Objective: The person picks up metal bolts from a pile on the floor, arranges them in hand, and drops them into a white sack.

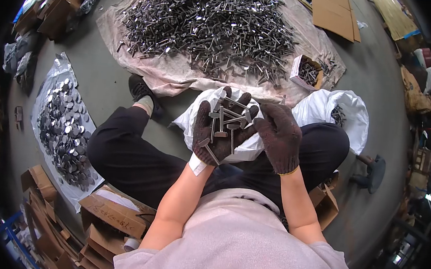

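Note:
My left hand (221,130), in a dark knitted glove, is palm up with its fingers partly curled around several T-shaped metal bolts (222,116). One more bolt lies by its wrist, above a white band. Close beside it on the right is my right hand (279,139), gloved alike and seen from the back. Its fingers are bent together toward the bolts, and whatever they pinch is hidden. Below both hands a white sack (189,117) sits between my legs.
A large heap of similar bolts (209,22) covers a cloth (166,82) ahead. A small box (306,73) of bolts stands on its right. Another white sack (357,107) lies open at my right knee. Round metal discs (69,128) cover a plastic sheet on the left. Cardboard boxes (113,210) stand behind.

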`<act>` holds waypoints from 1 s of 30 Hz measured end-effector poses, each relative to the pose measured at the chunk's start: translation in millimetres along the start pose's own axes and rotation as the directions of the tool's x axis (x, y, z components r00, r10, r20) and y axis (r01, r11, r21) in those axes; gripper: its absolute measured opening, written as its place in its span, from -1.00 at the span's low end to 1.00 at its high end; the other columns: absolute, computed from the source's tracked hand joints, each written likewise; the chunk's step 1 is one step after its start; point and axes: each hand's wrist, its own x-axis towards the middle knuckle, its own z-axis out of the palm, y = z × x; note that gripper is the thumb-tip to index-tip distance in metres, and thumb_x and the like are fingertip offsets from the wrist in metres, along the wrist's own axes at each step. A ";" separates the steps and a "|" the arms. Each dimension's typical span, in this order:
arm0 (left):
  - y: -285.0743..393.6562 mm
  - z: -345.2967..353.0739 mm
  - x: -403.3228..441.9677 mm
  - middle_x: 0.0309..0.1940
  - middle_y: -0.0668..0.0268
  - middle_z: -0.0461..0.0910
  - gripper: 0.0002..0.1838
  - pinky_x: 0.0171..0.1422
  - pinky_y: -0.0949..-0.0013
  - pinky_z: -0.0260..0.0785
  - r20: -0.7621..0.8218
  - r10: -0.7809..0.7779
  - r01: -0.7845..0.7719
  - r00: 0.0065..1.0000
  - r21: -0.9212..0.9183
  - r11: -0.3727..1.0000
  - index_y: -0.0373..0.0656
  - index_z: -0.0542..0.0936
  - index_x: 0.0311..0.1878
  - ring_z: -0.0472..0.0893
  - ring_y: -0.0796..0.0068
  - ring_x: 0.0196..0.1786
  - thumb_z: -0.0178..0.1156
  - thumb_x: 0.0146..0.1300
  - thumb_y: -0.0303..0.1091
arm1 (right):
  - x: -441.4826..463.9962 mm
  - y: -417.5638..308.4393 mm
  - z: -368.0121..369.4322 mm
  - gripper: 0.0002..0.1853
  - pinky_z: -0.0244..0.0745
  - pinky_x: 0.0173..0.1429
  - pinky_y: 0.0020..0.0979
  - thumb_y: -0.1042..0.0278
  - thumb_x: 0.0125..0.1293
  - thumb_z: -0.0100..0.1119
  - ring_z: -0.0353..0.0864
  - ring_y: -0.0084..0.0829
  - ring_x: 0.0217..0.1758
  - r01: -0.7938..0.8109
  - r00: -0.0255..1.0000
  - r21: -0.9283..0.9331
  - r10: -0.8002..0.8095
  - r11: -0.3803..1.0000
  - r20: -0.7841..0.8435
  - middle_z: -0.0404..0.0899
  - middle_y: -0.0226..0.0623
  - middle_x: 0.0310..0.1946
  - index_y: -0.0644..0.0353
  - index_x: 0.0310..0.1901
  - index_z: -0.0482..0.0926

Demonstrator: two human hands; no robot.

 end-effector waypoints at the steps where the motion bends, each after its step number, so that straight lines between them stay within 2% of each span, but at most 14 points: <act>1: 1.3 -1.8 -0.8 0.58 0.14 0.18 -0.30 0.57 -0.30 0.11 -0.002 -0.001 0.001 1.000 -0.001 1.000 0.26 0.28 0.55 0.26 -0.08 0.54 0.02 0.43 0.26 | -0.4 7.7 2.9 -0.63 0.58 0.05 -0.25 0.39 0.13 0.47 0.68 -0.19 -0.02 0.111 0.994 -0.058 -0.110 0.992 0.027 0.66 -0.09 -0.03 0.23 0.00 0.66; 2: 2.0 -4.1 -1.3 0.59 0.12 0.15 -0.28 0.51 -0.30 0.20 0.050 -0.033 0.036 0.998 -0.056 0.998 0.23 0.22 0.58 0.25 -0.09 0.54 -0.01 0.45 0.26 | -0.4 6.9 4.4 -0.63 0.58 0.05 -0.25 0.39 0.13 0.47 0.68 -0.19 -0.02 0.109 0.994 -0.058 -0.108 0.992 0.028 0.66 -0.09 -0.03 0.23 0.00 0.66; 4: 2.0 -7.2 -2.4 0.60 0.10 0.12 -0.26 0.45 -0.31 0.29 0.101 -0.062 0.073 0.993 -0.107 0.992 0.20 0.17 0.61 0.25 -0.10 0.55 -0.04 0.46 0.25 | -0.1 3.1 9.7 -0.58 0.57 0.06 -0.16 0.34 0.07 0.50 0.67 -0.07 0.00 0.303 0.952 -0.192 -0.303 0.933 0.031 0.67 -0.09 -0.04 0.17 0.01 0.66; 7: 1.2 -7.0 -4.1 0.60 0.08 0.12 -0.25 0.38 -0.26 0.39 0.038 -0.038 0.039 0.999 -0.045 0.998 0.20 0.16 0.61 0.29 -0.06 0.53 -0.05 0.46 0.27 | 1.6 3.5 10.9 -0.57 0.57 0.05 -0.14 0.33 0.01 0.51 0.67 -0.02 -0.02 0.307 0.951 -0.206 -0.306 0.929 0.039 0.67 -0.08 -0.06 0.12 -0.03 0.65; 17: -0.9 -12.3 -4.8 0.57 -0.01 0.15 -0.23 0.54 -0.34 0.13 0.029 -0.076 0.076 0.997 -0.018 0.997 0.14 0.23 0.57 0.25 -0.10 0.55 0.03 0.41 0.29 | 14.0 10.6 -9.7 -0.68 0.59 -0.05 -0.18 0.43 -0.02 0.49 0.70 -0.11 -0.16 0.409 0.906 -0.226 -0.364 0.884 0.218 0.69 -0.20 -0.23 0.17 -0.18 0.66; 18: -0.6 -11.3 -4.8 0.56 -0.01 0.17 -0.23 0.56 -0.35 0.09 0.051 -0.097 0.099 0.994 -0.034 0.995 0.14 0.24 0.57 0.25 -0.11 0.55 0.04 0.41 0.30 | 13.6 11.8 -10.0 -0.68 0.59 -0.05 -0.18 0.43 -0.02 0.49 0.70 -0.11 -0.16 0.409 0.906 -0.226 -0.363 0.884 0.218 0.69 -0.20 -0.23 0.17 -0.18 0.66; 19: -0.7 -9.9 -4.5 0.56 -0.01 0.17 -0.23 0.56 -0.35 0.09 0.052 -0.097 0.099 0.994 -0.034 0.995 0.14 0.24 0.57 0.25 -0.11 0.55 0.04 0.41 0.30 | 12.7 13.3 -10.2 -0.69 0.59 -0.08 -0.19 0.44 -0.02 0.50 0.70 -0.13 -0.19 0.395 0.918 -0.201 -0.376 0.896 0.129 0.69 -0.20 -0.25 0.18 -0.19 0.66; 20: -1.1 -6.5 -4.4 0.56 -0.01 0.17 -0.22 0.57 -0.35 0.06 -0.018 -0.075 0.076 0.997 0.002 0.997 0.14 0.24 0.57 0.25 -0.12 0.55 0.04 0.41 0.30 | 11.6 14.0 -10.5 -0.71 0.60 -0.12 -0.20 0.44 -0.02 0.51 0.70 -0.16 -0.22 0.384 0.923 -0.174 -0.383 0.907 0.040 0.69 -0.20 -0.27 0.18 -0.21 0.66; 21: -1.2 -4.8 -4.1 0.56 -0.01 0.18 -0.22 0.58 -0.35 0.03 -0.086 -0.051 0.055 0.995 0.040 0.998 0.14 0.24 0.57 0.24 -0.12 0.55 0.04 0.41 0.30 | 10.1 12.8 -11.6 -0.71 0.60 -0.12 -0.20 0.44 -0.02 0.51 0.70 -0.16 -0.22 0.384 0.923 -0.174 -0.383 0.907 0.039 0.69 -0.20 -0.27 0.18 -0.21 0.66; 23: 0.6 -7.1 -4.0 0.56 -0.01 0.18 -0.23 0.59 -0.36 0.02 -0.042 -0.064 0.066 0.997 0.038 0.997 0.14 0.23 0.57 0.24 -0.12 0.55 0.02 0.41 0.30 | 6.8 8.6 -13.9 -0.70 0.60 -0.15 -0.22 0.44 -0.01 0.54 0.71 -0.19 -0.25 0.040 0.998 -0.045 -0.038 0.998 0.049 0.69 -0.19 -0.30 0.18 -0.23 0.65; 24: 0.7 -7.5 -3.9 0.56 -0.01 0.17 -0.23 0.59 -0.36 0.01 0.001 -0.077 0.077 0.997 0.036 0.996 0.14 0.23 0.57 0.24 -0.12 0.55 0.00 0.42 0.30 | 4.9 7.1 -12.5 -0.70 0.60 -0.15 -0.22 0.44 -0.01 0.54 0.71 -0.19 -0.25 0.039 0.998 -0.046 -0.037 0.998 0.047 0.69 -0.19 -0.30 0.18 -0.23 0.65; 27: -3.4 -3.1 -4.8 0.57 -0.02 0.14 -0.23 0.57 -0.34 0.08 -0.036 -0.049 0.049 0.998 0.002 0.999 0.14 0.21 0.59 0.24 -0.13 0.55 -0.03 0.43 0.30 | 1.5 6.2 -3.7 -0.73 0.57 -0.23 -0.17 0.33 0.02 0.53 0.68 -0.14 -0.28 -0.130 0.991 0.014 0.131 0.991 -0.015 0.67 -0.20 -0.33 0.16 -0.26 0.65; 29: -0.9 -8.3 -4.0 0.58 -0.02 0.14 -0.22 0.55 -0.32 0.11 -0.024 -0.063 0.064 0.998 0.013 0.998 0.13 0.20 0.59 0.24 -0.12 0.55 -0.03 0.43 0.29 | 0.9 12.0 2.7 -0.71 0.55 -0.21 -0.20 0.38 -0.01 0.55 0.66 -0.17 -0.30 0.253 0.959 -0.314 -0.280 0.915 -0.041 0.66 -0.22 -0.34 0.14 -0.24 0.65; 30: 1.1 -11.9 -4.8 0.58 -0.03 0.13 -0.22 0.53 -0.31 0.15 -0.012 -0.078 0.078 0.997 0.025 0.997 0.12 0.18 0.60 0.25 -0.11 0.55 -0.03 0.43 0.29 | -0.1 10.5 3.0 -0.71 0.55 -0.21 -0.20 0.38 -0.01 0.55 0.66 -0.17 -0.30 0.253 0.960 -0.314 -0.279 0.915 -0.039 0.66 -0.22 -0.34 0.14 -0.24 0.65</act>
